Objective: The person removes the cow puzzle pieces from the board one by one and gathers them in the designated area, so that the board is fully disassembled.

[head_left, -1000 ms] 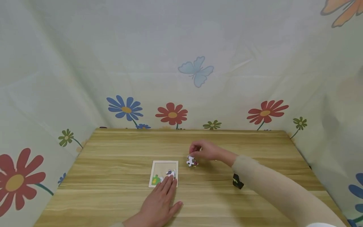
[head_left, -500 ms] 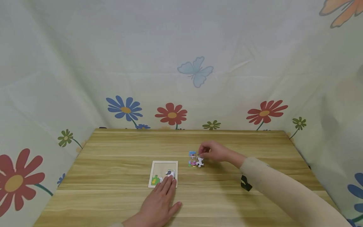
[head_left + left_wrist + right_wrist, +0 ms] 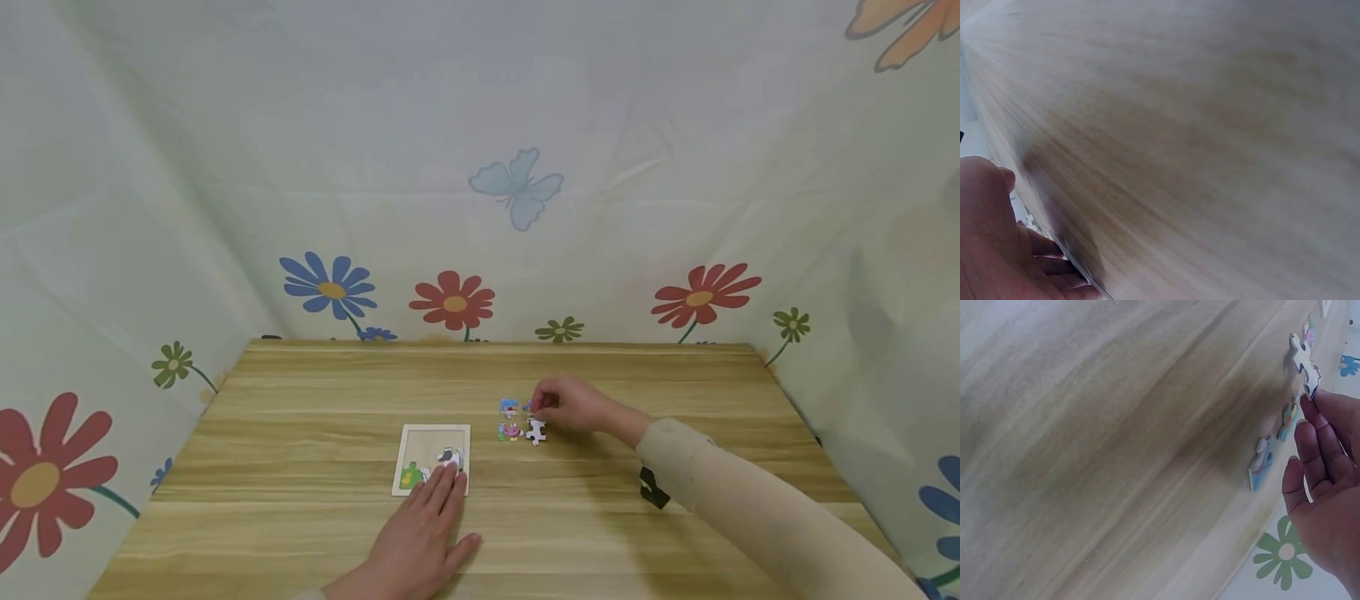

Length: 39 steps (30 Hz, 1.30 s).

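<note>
My right hand (image 3: pixel 573 404) pinches a white jigsaw puzzle piece (image 3: pixel 1305 359) by one end between thumb and forefinger, its other fingers loosely bent. Just left of that hand lie loose pieces, one mostly blue (image 3: pixel 509 406) and one with pink and green (image 3: pixel 510 431). Two more loose pieces, a blue-yellow one (image 3: pixel 1288 417) and a blue-grey one (image 3: pixel 1262 464), show near the fingers in the right wrist view. Fingers straight, my left hand (image 3: pixel 420 533) rests on the lower edge of a puzzle tray (image 3: pixel 399 450). A green piece (image 3: pixel 411 476) and a black-and-white piece (image 3: pixel 450 456) lie inside it, partly covered by the fingertips.
The wooden table (image 3: pixel 315 392) meets a flower-printed cloth (image 3: pixel 600 275) at the back and on both sides. A black object (image 3: pixel 652 487) shows beneath the right wrist.
My right hand has moved right with the white puzzle piece, uncovering the loose pieces to its left. Over the last half second it has shifted only slightly. The left hand stays on the tray.
</note>
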### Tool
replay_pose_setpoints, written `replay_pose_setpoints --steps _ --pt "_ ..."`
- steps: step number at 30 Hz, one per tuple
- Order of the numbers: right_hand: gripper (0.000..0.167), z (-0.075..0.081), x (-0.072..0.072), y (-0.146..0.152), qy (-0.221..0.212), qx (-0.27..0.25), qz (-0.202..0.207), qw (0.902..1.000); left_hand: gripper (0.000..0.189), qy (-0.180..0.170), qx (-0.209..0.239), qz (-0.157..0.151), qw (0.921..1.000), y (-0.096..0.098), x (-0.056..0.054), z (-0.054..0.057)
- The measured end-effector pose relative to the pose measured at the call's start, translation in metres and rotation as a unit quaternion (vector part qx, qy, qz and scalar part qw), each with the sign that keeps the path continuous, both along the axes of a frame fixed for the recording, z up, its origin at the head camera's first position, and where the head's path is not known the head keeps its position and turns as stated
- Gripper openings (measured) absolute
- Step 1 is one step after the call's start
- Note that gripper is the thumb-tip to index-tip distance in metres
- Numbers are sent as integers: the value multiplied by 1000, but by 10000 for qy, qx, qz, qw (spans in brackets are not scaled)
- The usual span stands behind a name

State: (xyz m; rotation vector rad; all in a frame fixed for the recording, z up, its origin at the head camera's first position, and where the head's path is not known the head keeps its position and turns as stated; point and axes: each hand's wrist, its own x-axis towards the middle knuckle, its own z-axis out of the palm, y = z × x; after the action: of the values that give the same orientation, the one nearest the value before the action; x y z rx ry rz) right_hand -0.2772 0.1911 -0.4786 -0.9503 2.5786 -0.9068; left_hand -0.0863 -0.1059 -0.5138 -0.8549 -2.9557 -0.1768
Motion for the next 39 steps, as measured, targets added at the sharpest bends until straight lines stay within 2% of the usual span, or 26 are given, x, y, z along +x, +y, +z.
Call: replay_pose_setpoints --steps 9,27,39 --pt "5 -7 1 0 88 256 -137 9995 77 -19 -62 31 10000 0 0 -1" --pt "11 -9 9 -3 945 362 -1 9949 77 43 -80 -2 10000 0 1 -1" --pt "29 -13 23 1 1499 794 190 9853 79 -96 -121 30 9999 0 0 2"
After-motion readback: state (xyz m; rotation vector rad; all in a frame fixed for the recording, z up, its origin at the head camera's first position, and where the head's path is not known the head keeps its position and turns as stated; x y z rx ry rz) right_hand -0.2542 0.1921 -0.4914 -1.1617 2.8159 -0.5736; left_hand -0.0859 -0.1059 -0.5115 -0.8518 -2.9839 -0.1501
